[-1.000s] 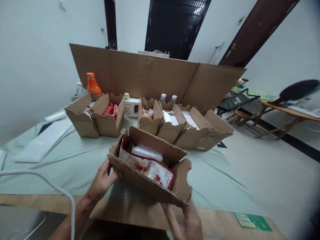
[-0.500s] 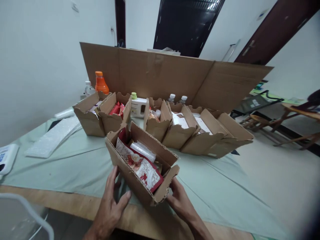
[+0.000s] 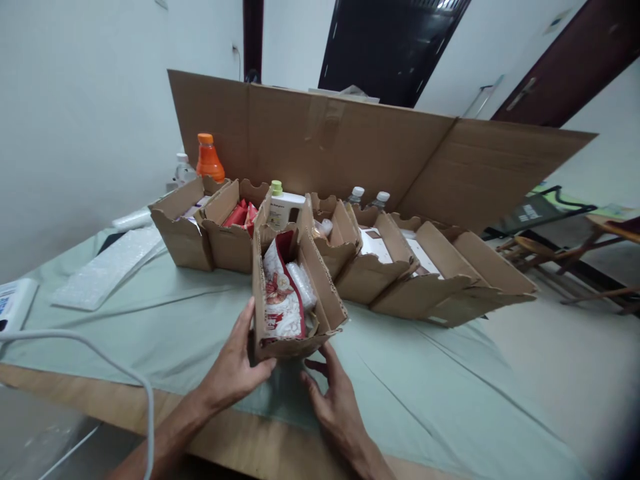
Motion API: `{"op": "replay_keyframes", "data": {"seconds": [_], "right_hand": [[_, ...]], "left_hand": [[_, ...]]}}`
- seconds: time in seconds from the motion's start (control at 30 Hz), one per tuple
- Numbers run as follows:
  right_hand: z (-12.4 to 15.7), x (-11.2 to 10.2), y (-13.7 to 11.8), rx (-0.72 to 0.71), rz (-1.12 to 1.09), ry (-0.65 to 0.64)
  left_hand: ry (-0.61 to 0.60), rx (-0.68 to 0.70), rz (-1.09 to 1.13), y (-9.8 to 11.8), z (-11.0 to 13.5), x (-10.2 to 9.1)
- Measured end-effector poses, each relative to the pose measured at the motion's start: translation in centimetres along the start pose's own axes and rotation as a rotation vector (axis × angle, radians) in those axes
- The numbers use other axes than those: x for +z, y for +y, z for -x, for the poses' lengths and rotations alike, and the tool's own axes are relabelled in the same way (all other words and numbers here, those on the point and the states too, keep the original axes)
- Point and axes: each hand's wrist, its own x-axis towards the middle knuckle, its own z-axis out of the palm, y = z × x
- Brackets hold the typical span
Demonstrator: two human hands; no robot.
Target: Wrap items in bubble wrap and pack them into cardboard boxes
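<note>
Cardboard box (image 3: pixel 324 285): being gripped by left fingers (image 3: pixel 244 325), touched by parted right fingers (image 3: pixel 333 363); already carrying a printed packet (image 3: pixel 285 307), standing outside the box row (image 3: pixel 377 280) beyond the fingers.

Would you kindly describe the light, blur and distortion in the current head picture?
Head view, nearby: soft light, faint shadow beneath the nearest box, pale sheen on the bubble wrap at left; head view, beyond: black door slanted, perhaps by camera tilt or wide lens, stool at right soft, lower-right corner darkened.

wooden table (image 3: pixel 75 387), green cloth (image 3: pixel 430 373), open cardboard boxes (image 3: pixel 186 243), bubble wrap (image 3: pixel 107 270)
</note>
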Motion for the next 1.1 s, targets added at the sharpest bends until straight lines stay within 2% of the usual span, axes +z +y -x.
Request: {"op": "replay_keyframes", "data": {"seconds": [0.17, 0.3, 0.5, 0.67, 0.87, 1.0, 1.1], "right_hand": [[-0.2, 1.7, 0.1, -0.071, 0.031, -0.033], [-2.1, 3.0, 0.5, -0.119, -0.024, -0.027], [-5.5, 4.3, 2.9, -0.109, -0.031, -0.040], [-5.6, 4.9, 5.0, -0.097, 0.053, -0.014], [-4.5, 5.1, 5.6, -0.144, 0.103, -0.025], [-4.6, 5.2, 5.4, -0.159, 0.103, -0.017], [-4.7, 5.1, 5.2, -0.165, 0.115, -0.023]], "left_hand": [[-0.092, -0.060, 0.030, -0.4, -2.0, -2.4], [-0.088, -0.046, 0.076, -0.8, -3.9, -3.4], [0.080, -0.149, -0.428, -1.0, -7.0, -4.1], [0.149, -0.263, -0.573, -1.4, -10.6, -3.4], [0.170, -0.285, -0.535, -2.3, -13.8, -1.4], [0.188, -0.261, -0.460, -2.8, -14.5, -0.5], [0.181, -0.223, -0.369, -2.9, -13.6, 0.1]]}}
